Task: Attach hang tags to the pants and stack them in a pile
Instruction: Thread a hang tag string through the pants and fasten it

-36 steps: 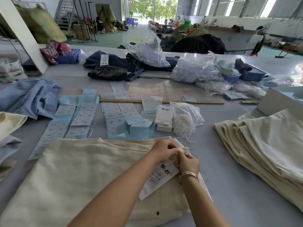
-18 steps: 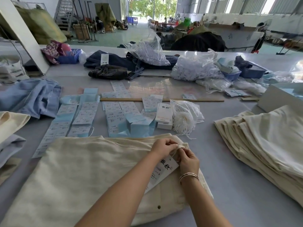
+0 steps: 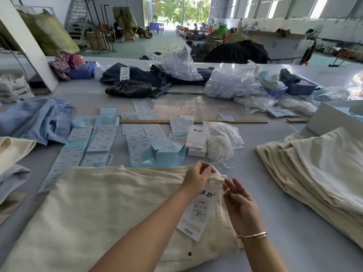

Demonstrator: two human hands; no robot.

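Observation:
Cream pants [image 3: 94,209] lie folded flat on the grey table in front of me. A white hang tag [image 3: 198,211] with black characters rests on their waistband end, hanging from a white string at a belt loop. My left hand [image 3: 196,176] pinches the belt loop and the string's top. My right hand [image 3: 240,205] is just right of the tag and holds the string's loose end between thumb and finger. A pile of cream pants [image 3: 318,167] is stacked at the right.
Rows of printed tags and blue cards [image 3: 98,142] lie beyond the pants, with a white tag box [image 3: 196,140] and a bag of white strings [image 3: 222,142]. Blue pants [image 3: 37,120] lie at the left, dark jeans [image 3: 133,81] and plastic bags at the back.
My right hand has drawn away to the right and down from the left, pulling the string out. The tag now lies fully in view on the pants.

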